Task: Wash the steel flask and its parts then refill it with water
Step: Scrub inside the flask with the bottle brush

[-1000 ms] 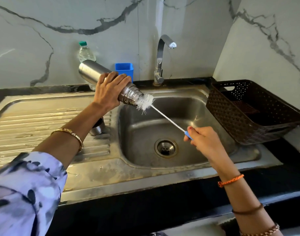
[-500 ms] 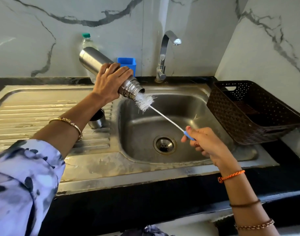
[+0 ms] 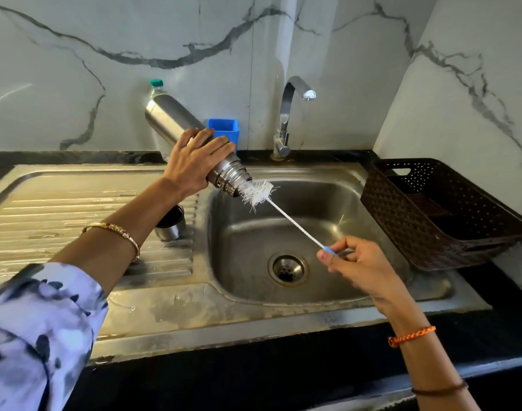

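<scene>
Scrub step: left hand (image 3: 194, 161) grips steel flask (image 3: 176, 120), tilted mouth-down over sink (image 3: 313, 173). Right hand (image 3: 357, 262) pinches bottle brush (image 3: 259, 192) by its handle, bristles at the mouth. Next, likely: push brush in straight, keep flask steady. Refill not begun.

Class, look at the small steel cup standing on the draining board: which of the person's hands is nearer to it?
Left. The left hand grips the steel flask just above the steel cup; the right hand holds the bottle brush across the sink basin.
</scene>
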